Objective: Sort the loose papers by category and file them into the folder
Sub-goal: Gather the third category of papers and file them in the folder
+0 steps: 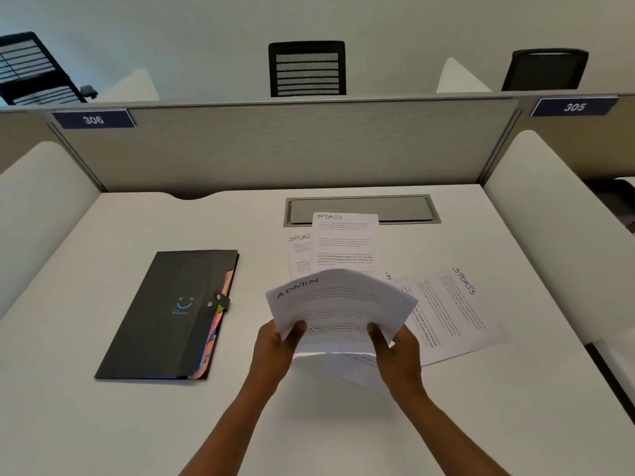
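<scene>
Both bare forearms reach forward from the lower edge of the view, converging toward the middle. The left hand (276, 350) and right hand (398, 355) are raised side by side, each curled closed in a pinch on the near edge of a bowed stack of white printed paper sheets (340, 304), thumbs on top, fingers beneath.

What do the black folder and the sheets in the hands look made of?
Folder: likely matte plastic or coated card, given its flat, stiff cover with dull sheen and snap strap. Sheets: thin white printer paper, since they bow between the left hand and right hand.
</scene>
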Demonstrator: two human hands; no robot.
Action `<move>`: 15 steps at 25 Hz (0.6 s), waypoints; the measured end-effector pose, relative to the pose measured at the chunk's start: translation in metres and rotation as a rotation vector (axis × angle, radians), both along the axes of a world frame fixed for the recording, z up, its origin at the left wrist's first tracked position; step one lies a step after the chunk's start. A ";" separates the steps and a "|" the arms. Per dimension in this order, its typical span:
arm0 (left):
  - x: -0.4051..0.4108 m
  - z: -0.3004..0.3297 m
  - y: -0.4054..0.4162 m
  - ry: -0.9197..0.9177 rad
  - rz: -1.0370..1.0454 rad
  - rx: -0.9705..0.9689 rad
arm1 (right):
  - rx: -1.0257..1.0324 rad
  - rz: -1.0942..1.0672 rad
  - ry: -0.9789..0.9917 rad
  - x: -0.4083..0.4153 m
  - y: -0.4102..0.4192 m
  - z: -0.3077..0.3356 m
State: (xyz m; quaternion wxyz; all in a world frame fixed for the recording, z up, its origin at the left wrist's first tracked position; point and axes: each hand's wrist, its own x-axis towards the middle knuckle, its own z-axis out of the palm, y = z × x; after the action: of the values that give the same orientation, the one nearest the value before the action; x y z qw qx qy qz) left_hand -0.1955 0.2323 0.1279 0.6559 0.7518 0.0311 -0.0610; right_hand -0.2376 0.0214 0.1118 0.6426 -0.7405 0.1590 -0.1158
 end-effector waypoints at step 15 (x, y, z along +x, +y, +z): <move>-0.011 -0.020 0.000 0.039 0.041 0.082 | -0.094 0.152 0.105 -0.001 -0.010 -0.004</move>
State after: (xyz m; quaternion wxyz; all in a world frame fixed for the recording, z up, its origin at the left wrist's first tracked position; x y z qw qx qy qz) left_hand -0.2066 0.2327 0.1082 0.6249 0.7759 0.0615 -0.0608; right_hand -0.2381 0.0116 0.1076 0.6048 -0.7849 0.1303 -0.0353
